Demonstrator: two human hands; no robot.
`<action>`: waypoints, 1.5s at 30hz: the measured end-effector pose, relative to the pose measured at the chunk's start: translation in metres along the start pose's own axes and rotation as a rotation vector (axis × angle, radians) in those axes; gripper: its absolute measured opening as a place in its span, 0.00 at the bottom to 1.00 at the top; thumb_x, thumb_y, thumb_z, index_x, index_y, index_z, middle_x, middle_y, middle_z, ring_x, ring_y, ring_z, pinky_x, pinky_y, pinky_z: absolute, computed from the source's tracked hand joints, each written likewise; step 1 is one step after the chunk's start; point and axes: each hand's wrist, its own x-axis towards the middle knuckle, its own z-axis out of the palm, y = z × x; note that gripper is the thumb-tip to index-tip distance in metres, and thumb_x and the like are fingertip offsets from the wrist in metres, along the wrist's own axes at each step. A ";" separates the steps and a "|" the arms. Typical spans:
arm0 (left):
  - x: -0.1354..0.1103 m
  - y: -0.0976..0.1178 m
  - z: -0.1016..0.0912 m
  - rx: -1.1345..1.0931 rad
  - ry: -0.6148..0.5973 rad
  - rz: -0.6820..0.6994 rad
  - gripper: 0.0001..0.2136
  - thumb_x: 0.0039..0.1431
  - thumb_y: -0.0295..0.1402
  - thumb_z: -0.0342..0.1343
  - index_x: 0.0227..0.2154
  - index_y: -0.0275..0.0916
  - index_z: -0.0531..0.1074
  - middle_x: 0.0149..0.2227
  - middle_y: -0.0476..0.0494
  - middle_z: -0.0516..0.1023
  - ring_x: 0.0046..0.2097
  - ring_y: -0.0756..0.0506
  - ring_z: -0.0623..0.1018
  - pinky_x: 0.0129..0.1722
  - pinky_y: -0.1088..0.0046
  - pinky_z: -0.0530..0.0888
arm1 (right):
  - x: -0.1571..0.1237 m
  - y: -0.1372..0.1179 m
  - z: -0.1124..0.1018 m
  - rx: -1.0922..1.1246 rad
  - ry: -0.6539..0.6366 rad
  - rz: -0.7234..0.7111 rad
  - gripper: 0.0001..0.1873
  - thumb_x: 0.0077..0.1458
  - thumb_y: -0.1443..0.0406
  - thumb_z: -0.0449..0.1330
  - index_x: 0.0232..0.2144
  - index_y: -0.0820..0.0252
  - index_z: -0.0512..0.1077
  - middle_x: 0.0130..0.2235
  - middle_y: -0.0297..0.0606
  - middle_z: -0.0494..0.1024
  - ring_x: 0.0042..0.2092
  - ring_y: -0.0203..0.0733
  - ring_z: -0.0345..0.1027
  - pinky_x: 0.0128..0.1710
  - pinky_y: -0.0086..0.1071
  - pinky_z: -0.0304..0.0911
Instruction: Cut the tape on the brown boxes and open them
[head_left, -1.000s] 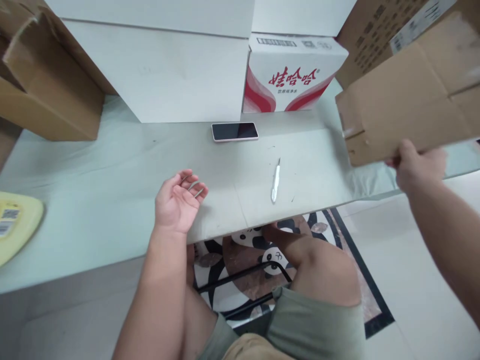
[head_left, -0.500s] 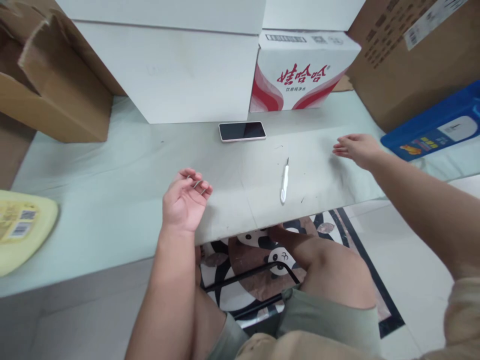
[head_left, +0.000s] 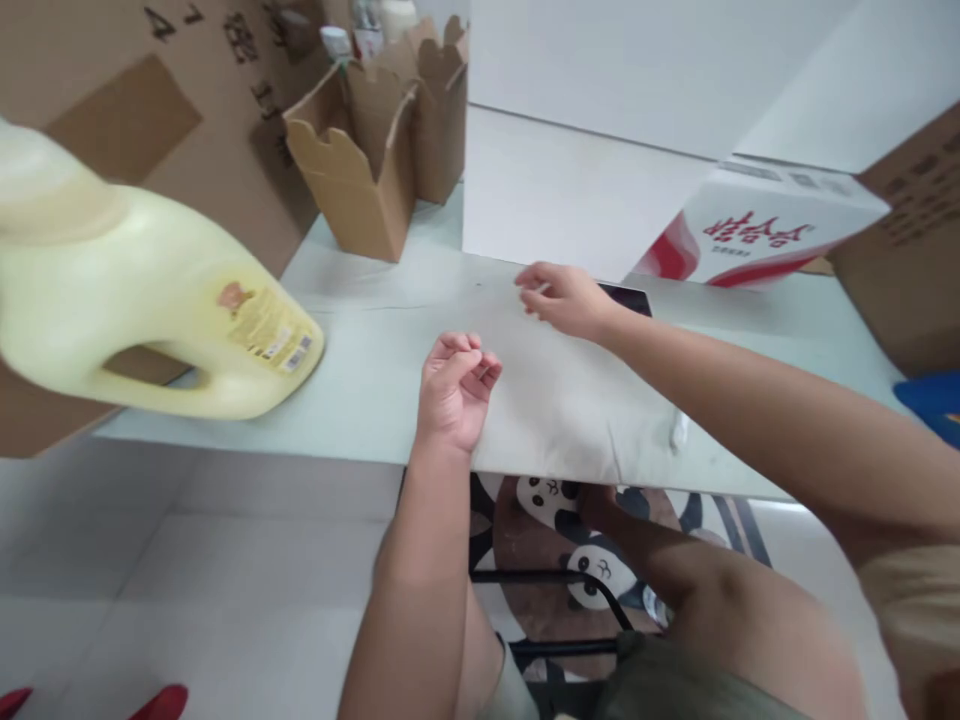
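My left hand [head_left: 456, 395] hovers palm up over the near part of the table [head_left: 375, 400], its thumb pressed to curled fingers. Whatever sits in that pinch is too small to make out. My right hand [head_left: 562, 297] reaches across to the left, beyond the left hand, with its fingers bent and apart and nothing visible in them. Behind the right wrist lies a phone [head_left: 634, 299] with a dark screen, partly covered by the forearm. The white handle of a slim pointed tool [head_left: 679, 430] shows below the right forearm, which hides its tip.
A large pale yellow jug [head_left: 217, 300] stands at the left. Behind it are open cardboard boxes [head_left: 360, 200] and a big brown carton [head_left: 225, 130]. White boxes [head_left: 570, 190] and a red-and-white carton [head_left: 757, 235] line the back. A blue container [head_left: 934, 400] is at the right edge.
The view has turned left, bringing in the whole jug and more boxes. My right hand has swung left from the table's right side toward my left hand. Thin strands seen at the left fingers are indistinct now.
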 end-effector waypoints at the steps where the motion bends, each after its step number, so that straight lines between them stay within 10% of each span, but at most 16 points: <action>1: 0.000 0.005 -0.003 -0.016 0.011 0.010 0.16 0.39 0.25 0.66 0.27 0.41 0.63 0.32 0.56 0.72 0.28 0.57 0.74 0.36 0.77 0.76 | 0.017 -0.020 0.016 -0.071 -0.017 -0.104 0.11 0.60 0.71 0.61 0.45 0.61 0.76 0.48 0.43 0.82 0.40 0.41 0.78 0.51 0.41 0.74; 9: 0.004 0.014 -0.009 -0.174 0.005 -0.043 0.17 0.40 0.26 0.66 0.27 0.41 0.61 0.31 0.56 0.70 0.27 0.57 0.73 0.37 0.75 0.73 | 0.150 -0.133 0.099 -0.201 0.083 -0.389 0.20 0.58 0.73 0.62 0.52 0.53 0.74 0.71 0.36 0.61 0.62 0.48 0.71 0.65 0.43 0.68; 14: 0.004 0.007 -0.007 0.070 0.042 0.124 0.10 0.47 0.27 0.62 0.26 0.41 0.65 0.30 0.52 0.69 0.31 0.52 0.73 0.42 0.69 0.72 | 0.171 -0.125 0.099 -0.268 0.030 -0.284 0.17 0.64 0.72 0.46 0.45 0.69 0.74 0.53 0.41 0.75 0.64 0.52 0.69 0.66 0.51 0.57; 18: -0.005 0.013 -0.011 0.445 0.304 0.558 0.04 0.55 0.26 0.57 0.28 0.43 0.70 0.31 0.49 0.69 0.37 0.47 0.70 0.46 0.68 0.68 | 0.117 -0.090 0.077 -0.097 0.162 -0.311 0.04 0.62 0.68 0.59 0.39 0.58 0.74 0.46 0.40 0.81 0.49 0.48 0.78 0.57 0.43 0.71; 23: -0.005 0.023 -0.023 0.508 0.567 0.795 0.04 0.65 0.32 0.49 0.39 0.44 0.68 0.44 0.47 0.69 0.56 0.44 0.69 0.63 0.66 0.62 | -0.025 -0.040 0.033 0.069 0.374 -0.200 0.15 0.65 0.59 0.59 0.26 0.56 0.71 0.28 0.33 0.75 0.32 0.39 0.71 0.39 0.35 0.69; 26: -0.002 0.022 -0.023 0.437 0.492 0.810 0.10 0.66 0.34 0.48 0.47 0.45 0.69 0.55 0.45 0.71 0.65 0.43 0.68 0.68 0.65 0.61 | -0.119 -0.009 0.010 0.134 0.511 -0.256 0.17 0.62 0.59 0.64 0.22 0.54 0.71 0.29 0.35 0.78 0.34 0.42 0.74 0.38 0.38 0.69; 30: -0.002 0.009 -0.007 0.287 0.102 0.676 0.16 0.66 0.44 0.48 0.42 0.44 0.77 0.48 0.44 0.81 0.56 0.40 0.79 0.60 0.63 0.73 | -0.202 0.029 -0.002 0.197 0.690 -0.258 0.14 0.61 0.58 0.66 0.24 0.53 0.72 0.28 0.35 0.78 0.31 0.43 0.74 0.32 0.37 0.67; 35: -0.006 -0.017 0.012 0.403 -0.120 0.546 0.19 0.61 0.50 0.54 0.30 0.41 0.82 0.35 0.41 0.83 0.47 0.38 0.82 0.60 0.58 0.74 | -0.224 0.060 0.006 0.243 0.851 -0.202 0.14 0.58 0.54 0.68 0.29 0.52 0.71 0.30 0.35 0.75 0.35 0.44 0.75 0.35 0.39 0.71; 38: -0.006 -0.028 0.018 0.492 -0.092 0.578 0.17 0.61 0.49 0.57 0.30 0.41 0.81 0.34 0.42 0.81 0.50 0.38 0.81 0.64 0.57 0.72 | -0.226 0.066 0.011 0.234 0.919 -0.105 0.15 0.54 0.56 0.70 0.41 0.48 0.71 0.50 0.42 0.75 0.48 0.47 0.75 0.40 0.40 0.73; 42: -0.004 -0.039 0.024 0.595 -0.054 0.618 0.14 0.60 0.48 0.61 0.30 0.42 0.79 0.33 0.45 0.78 0.50 0.40 0.81 0.65 0.59 0.72 | -0.233 0.062 0.014 0.435 0.775 0.037 0.40 0.61 0.59 0.65 0.68 0.34 0.52 0.66 0.43 0.67 0.58 0.48 0.74 0.51 0.45 0.76; 45: 0.001 -0.046 0.026 0.652 -0.044 0.637 0.13 0.60 0.48 0.63 0.33 0.43 0.79 0.36 0.47 0.79 0.51 0.42 0.81 0.64 0.62 0.73 | -0.240 0.061 0.015 0.540 0.606 0.018 0.28 0.67 0.61 0.59 0.66 0.38 0.61 0.60 0.42 0.76 0.59 0.50 0.75 0.57 0.48 0.75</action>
